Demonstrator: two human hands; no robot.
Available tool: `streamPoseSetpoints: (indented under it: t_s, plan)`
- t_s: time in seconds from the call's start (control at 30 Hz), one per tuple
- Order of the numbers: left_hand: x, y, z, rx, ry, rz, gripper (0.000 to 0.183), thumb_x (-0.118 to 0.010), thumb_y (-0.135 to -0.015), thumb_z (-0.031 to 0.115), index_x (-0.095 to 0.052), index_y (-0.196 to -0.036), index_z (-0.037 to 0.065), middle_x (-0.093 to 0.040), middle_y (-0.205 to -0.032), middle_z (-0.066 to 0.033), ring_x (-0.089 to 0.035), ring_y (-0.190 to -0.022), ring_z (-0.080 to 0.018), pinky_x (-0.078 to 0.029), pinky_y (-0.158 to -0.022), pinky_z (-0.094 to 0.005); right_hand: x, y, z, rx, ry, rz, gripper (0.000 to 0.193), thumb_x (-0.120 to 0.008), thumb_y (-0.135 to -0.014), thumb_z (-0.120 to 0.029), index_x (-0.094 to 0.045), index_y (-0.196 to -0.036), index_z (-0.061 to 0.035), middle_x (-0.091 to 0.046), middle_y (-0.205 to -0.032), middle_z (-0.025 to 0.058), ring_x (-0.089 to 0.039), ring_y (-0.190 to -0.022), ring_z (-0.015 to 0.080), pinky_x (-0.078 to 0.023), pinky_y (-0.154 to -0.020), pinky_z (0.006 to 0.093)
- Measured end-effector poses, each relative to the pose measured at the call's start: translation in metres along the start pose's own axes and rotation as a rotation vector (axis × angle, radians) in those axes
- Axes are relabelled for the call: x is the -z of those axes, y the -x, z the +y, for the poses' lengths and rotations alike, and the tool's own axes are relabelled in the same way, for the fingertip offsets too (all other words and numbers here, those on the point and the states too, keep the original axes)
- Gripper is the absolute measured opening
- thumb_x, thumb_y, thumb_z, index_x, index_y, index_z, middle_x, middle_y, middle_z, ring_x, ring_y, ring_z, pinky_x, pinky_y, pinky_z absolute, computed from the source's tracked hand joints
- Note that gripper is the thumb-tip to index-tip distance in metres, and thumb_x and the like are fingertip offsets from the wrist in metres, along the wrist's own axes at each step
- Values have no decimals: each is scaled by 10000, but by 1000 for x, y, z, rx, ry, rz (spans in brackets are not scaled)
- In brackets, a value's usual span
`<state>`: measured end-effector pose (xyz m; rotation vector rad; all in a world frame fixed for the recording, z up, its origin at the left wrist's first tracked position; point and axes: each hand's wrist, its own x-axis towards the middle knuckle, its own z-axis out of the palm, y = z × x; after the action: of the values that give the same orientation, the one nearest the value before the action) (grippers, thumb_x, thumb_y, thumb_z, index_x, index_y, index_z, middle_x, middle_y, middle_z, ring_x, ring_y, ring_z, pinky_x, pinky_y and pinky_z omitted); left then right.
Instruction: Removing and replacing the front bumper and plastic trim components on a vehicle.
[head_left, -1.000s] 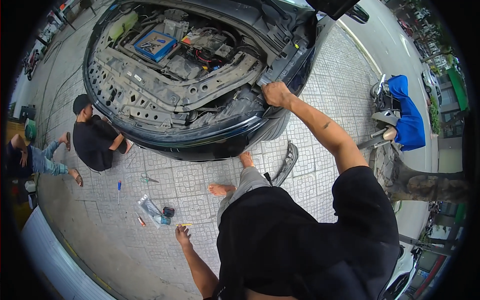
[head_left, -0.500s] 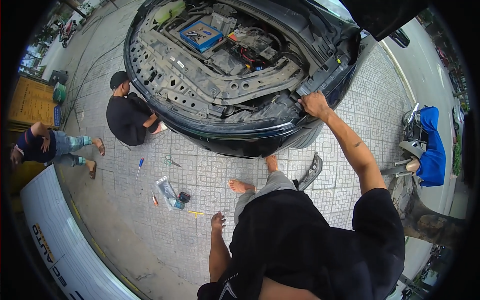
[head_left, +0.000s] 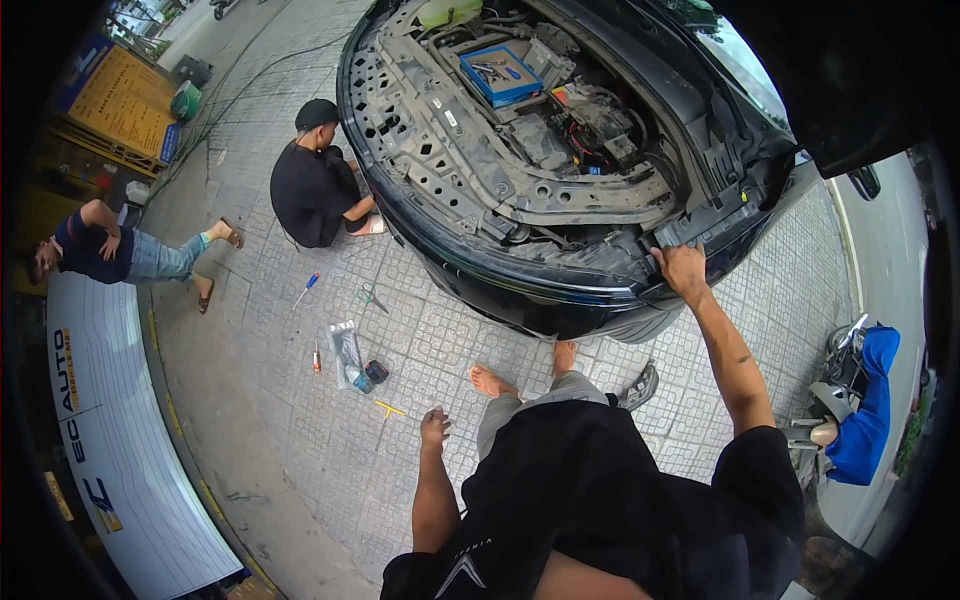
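My right hand (head_left: 683, 270) grips the edge of the black car's front fender (head_left: 722, 232), beside the corner of the engine bay, with its arm stretched forward. My left hand (head_left: 435, 428) hangs at my side above the paving, its fingers loosely apart and nothing in it. In front of me the car (head_left: 520, 295) stands with its engine bay uncovered. A blue tray (head_left: 503, 76) with several small tools sits on top of the engine parts. By my foot lies a lamp unit that looks like a headlight (head_left: 640, 386), partly hidden by my clothing.
On the paving to my left lie a yellow T-handle tool (head_left: 390, 409), a plastic bag (head_left: 345, 350), a blue-and-black power tool (head_left: 366, 375), two screwdrivers and scissors (head_left: 372, 297). One person (head_left: 318, 185) crouches at the bumper; another (head_left: 120, 245) stands farther left. A blue-covered motorbike (head_left: 865, 400) is at right.
My view has turned left, so the car sits farther right in it. My right hand stays at the fender edge and my left still hangs. The standing person's legs have shifted.
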<state>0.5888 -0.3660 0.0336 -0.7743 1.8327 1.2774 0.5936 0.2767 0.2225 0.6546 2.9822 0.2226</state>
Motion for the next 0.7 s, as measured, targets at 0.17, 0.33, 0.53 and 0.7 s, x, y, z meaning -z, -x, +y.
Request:
streamPoseSetpoints:
  t_s: [0.17,0.33,0.53,0.7]
  plan:
    - [-9,1,-16,74,13,-16,731,-586,-920,569,-425,-1413,54,-590,-1309,-156,-595,-1159,-319,-464,-897,-542,1,11,13,152,-86,114,272,-557,-957,-314,-604,-1024,-54,-670,-920,167,-633,-925,345,-445,-860,461]
    - [-2,-5,-30,120,35,-24,677,-559,-954,534,-422,-1417,59,-574,-1341,-166,-588,-1175,-338,-460,-910,-566,2,-5,4,-14,-88,-77,335,-518,-981,-338,-653,-850,-62,-682,-763,163,-653,-765,375,-483,-826,465]
    - [-3,-8,-17,73,117,21,673,-537,-967,520,-404,-1421,41,-566,-1343,-184,-576,-1202,-353,-463,-929,-561,14,8,-3,12,-55,-4,239,-558,-943,-274,-613,-918,-43,-668,-880,164,-647,-856,372,-517,-790,470]
    - [-7,-16,-27,34,151,35,726,-611,-901,570,-441,-1381,52,-591,-1306,-175,-619,-1119,-333,-480,-869,-550,8,15,3,108,-123,10,210,-596,-897,-203,-554,-1011,-32,-648,-1002,190,-635,-964,382,-516,-798,469]
